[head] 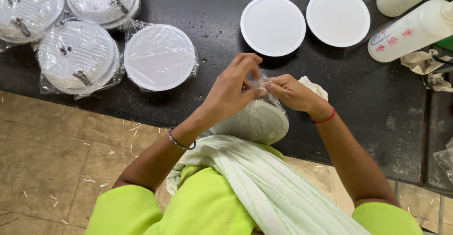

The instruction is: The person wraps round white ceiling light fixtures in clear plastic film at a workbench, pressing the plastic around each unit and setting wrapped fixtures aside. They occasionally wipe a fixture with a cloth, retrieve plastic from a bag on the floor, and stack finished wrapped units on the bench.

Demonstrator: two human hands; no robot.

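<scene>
A: Left of the table [358, 98]: four round white discs sealed in clear bags [78, 58], some showing metal spring clips.

B: Centre?

A: Left hand [231, 91], grip pinched together on the clear plastic bag [262, 86] at its mouth. The bagged round disc [257, 122] sits at the near table edge, just above the person's lap. Right hand [292, 92], fingers closed on the same bag mouth, touching the left fingertips.

B: Handling note?

A: My judgement: keep both pinches close to the opening and the film taut, so the disc does not slide off the edge.

B: Further right?

A: Two bare white discs [272, 25], unbagged, then two white squeeze bottles [410, 30] lying on their sides.
</scene>
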